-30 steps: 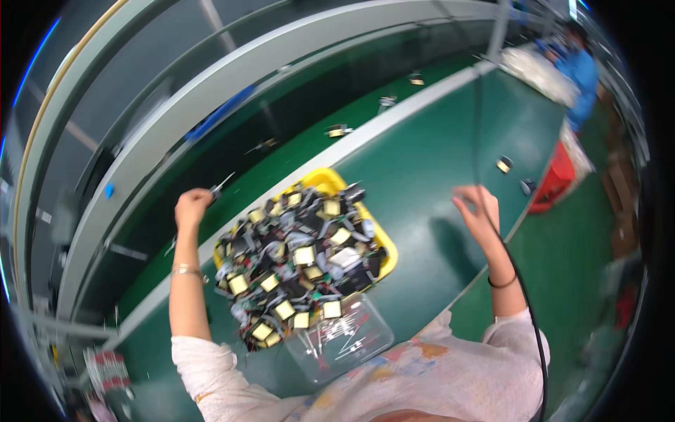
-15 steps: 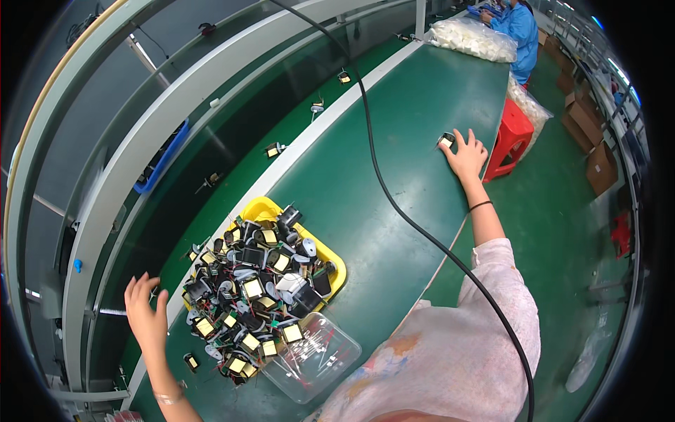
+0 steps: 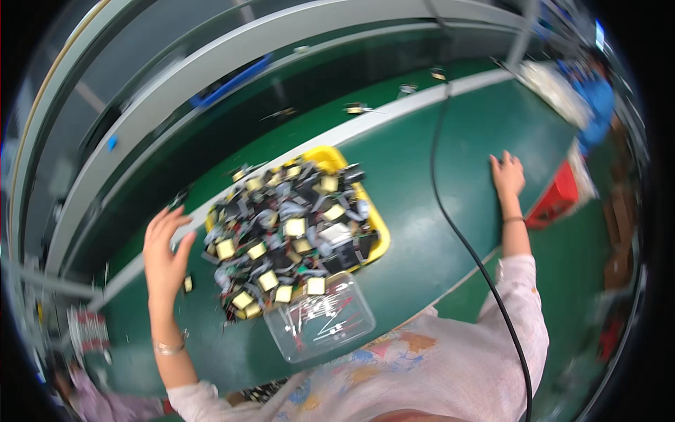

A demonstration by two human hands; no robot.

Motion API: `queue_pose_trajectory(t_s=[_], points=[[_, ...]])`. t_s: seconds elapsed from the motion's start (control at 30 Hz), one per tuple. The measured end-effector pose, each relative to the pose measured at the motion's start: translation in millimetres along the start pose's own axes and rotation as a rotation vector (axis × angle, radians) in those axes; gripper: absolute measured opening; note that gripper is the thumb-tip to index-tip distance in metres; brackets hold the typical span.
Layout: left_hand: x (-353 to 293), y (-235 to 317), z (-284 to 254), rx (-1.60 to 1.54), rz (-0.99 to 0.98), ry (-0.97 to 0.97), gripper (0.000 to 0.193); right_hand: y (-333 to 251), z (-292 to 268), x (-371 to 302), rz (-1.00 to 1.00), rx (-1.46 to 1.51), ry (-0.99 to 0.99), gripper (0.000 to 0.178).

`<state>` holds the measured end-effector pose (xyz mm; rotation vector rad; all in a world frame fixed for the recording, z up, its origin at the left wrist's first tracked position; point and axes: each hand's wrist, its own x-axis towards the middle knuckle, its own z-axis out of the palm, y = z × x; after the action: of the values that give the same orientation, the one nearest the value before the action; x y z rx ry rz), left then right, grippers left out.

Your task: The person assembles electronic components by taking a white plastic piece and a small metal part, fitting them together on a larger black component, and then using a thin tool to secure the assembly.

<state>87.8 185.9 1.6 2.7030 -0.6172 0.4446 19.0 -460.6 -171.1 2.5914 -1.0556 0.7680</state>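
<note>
The heap of black parts [image 3: 295, 227] overfilled a yellow tray [image 3: 382, 241] between the 2 hands, nearer the left hand [image 3: 164, 252], whose thumb and fingers stood apart. The right hand [image 3: 508, 177] was over the green table [image 3: 404, 200], blurred; from here I couldn't tell whether its fingers gripped anything.

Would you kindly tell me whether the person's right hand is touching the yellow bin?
Apart: the head view shows a broad stretch of green tabletop between the right hand and the yellow bin.
</note>
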Motion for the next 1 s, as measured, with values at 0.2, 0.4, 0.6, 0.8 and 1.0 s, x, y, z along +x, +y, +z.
queue_pose_trajectory(t_s=[0.2, 0.4, 0.6, 0.8, 1.0], points=[[-47, 25, -25, -0.069, -0.063, 0.135, 0.018, -70, -43, -17, -0.179, 0.697, -0.16, 0.021], [-95, 61, 2, -0.209, -0.097, 0.145, 0.016, -237, -172, -75, -0.702, 1.427, -0.598, 0.015], [-111, 98, 26, -0.256, 0.09, -0.164, 0.014, -332, -210, -112, -1.085, 1.621, -0.451, 0.025], [-108, 89, 34, -0.301, 0.052, -0.075, 0.014, -327, -223, -125, -1.139, 1.209, -0.193, 0.056], [-95, 97, 56, -0.132, 0.332, -0.189, 0.022, -271, -252, -95, -0.733, 2.088, -0.29, 0.054]])
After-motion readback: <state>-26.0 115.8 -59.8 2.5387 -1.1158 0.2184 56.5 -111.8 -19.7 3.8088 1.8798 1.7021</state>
